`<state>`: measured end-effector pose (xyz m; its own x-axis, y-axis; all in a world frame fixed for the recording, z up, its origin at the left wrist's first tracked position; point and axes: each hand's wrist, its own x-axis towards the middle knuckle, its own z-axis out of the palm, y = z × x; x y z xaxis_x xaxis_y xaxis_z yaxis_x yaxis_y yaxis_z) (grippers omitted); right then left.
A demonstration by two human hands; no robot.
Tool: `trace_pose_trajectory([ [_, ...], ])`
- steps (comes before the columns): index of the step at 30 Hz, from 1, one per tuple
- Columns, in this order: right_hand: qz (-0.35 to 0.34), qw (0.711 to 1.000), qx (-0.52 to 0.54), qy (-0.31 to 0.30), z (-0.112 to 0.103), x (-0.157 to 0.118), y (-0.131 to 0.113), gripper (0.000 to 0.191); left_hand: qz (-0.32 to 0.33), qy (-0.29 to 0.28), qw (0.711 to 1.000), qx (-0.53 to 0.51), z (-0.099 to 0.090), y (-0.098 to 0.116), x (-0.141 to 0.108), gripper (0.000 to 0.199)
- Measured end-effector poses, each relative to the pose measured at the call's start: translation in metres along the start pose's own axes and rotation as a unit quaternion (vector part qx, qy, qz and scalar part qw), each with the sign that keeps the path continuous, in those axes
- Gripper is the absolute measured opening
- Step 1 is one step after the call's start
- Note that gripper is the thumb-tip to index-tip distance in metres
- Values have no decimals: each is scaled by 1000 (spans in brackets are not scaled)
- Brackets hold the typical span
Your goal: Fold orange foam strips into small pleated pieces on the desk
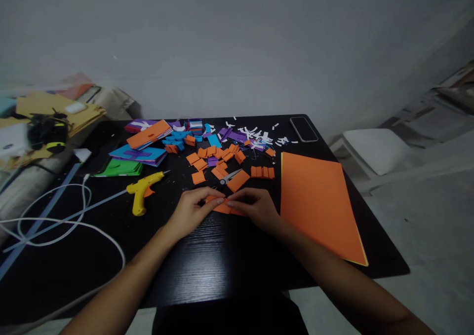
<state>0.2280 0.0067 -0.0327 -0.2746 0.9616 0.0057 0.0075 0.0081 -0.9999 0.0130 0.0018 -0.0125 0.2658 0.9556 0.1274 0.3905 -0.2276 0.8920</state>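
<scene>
Between both hands, low over the black table, is an orange paper piece (224,207) with crease lines. My left hand (193,207) pinches its left side, thumb on top. On the right side my right hand (258,207) grips it the same way, the two thumbs nearly meeting. Just beyond the fingers lie scissors (230,176), partly under or beside an orange paper square (238,181). Several small folded orange pieces (200,164) are scattered behind them. A creased orange strip (262,172) rests right of the scissors.
A yellow glue gun (142,193) with a glue stick and a white cable (107,234) lies left. Orange sheets (318,202) are stacked right, a phone (303,129) behind them. Folded coloured paper (138,153), blue and purple pieces, and white scraps (255,133) cover the back. A white chair (375,150) stands right.
</scene>
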Motion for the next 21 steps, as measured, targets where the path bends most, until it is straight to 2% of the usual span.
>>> trace_pose_trajectory([
  [12,28,999,30,24,0,1,2,23,38,1,999,20,0,-3,-1,15],
  [21,34,998,47,39,0,-1,-2,31,33,23,999,25,-1,-4,-2,15],
])
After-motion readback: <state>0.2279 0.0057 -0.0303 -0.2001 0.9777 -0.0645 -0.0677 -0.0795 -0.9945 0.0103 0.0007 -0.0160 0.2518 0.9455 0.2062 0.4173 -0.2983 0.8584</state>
